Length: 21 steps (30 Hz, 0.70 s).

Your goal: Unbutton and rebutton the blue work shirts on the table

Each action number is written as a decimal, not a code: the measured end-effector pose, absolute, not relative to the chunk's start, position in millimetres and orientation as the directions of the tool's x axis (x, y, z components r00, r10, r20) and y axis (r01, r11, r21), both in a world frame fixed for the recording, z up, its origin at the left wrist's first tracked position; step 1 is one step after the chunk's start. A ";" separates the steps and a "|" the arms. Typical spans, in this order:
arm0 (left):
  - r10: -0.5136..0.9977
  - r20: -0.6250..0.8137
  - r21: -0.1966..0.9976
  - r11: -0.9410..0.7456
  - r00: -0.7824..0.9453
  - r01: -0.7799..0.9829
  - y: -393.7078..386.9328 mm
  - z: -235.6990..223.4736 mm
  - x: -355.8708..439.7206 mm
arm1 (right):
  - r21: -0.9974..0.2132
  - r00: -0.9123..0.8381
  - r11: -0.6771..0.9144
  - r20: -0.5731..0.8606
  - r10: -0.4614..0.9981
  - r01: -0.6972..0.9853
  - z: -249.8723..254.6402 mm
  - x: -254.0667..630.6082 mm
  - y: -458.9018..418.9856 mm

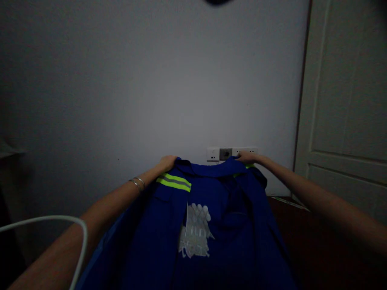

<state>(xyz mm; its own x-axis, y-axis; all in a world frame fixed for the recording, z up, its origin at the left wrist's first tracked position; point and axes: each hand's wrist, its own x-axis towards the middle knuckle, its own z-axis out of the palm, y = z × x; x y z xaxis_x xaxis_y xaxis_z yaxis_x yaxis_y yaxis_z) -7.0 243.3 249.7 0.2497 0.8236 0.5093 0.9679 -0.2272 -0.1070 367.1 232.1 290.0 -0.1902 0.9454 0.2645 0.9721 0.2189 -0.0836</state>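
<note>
A blue work jacket (157, 225) with yellow-green and grey reflective strips hangs stretched between my two hands. My left hand (168, 162) is closed on the left end of its collar, with bracelets on that wrist. My right hand (246, 156) grips the collar's right end. The front stands open, so the inside of the back shows. A pale grey-white printed patch (196, 233) lies low in the middle of the jacket; its marks are too dim to read. Fingertips of both hands are partly hidden by the cloth.
A plain wall (181, 80) rises in front, with a row of sockets and switches (213, 154) just behind the collar. A panelled door (344, 100) stands at right above a dark red floor (290, 229). A white cable (60, 218) curves across the lower left.
</note>
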 end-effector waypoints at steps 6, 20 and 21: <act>0.901 0.408 -0.049 -0.143 0.150 0.989 295.7 184.8 1.1 | 0.024 -0.121 0.119 0.245 0.962 0.993 209.2 346.6 303.7; 0.965 0.224 0.340 0.057 -0.140 0.939 384.1 103.6 10.8 | 0.284 -0.249 0.107 0.528 0.812 0.953 135.0 320.3 371.7; 0.969 0.219 0.363 0.025 -0.111 0.931 385.2 99.2 12.8 | 0.303 -0.265 0.110 0.538 0.800 0.947 134.0 315.9 374.1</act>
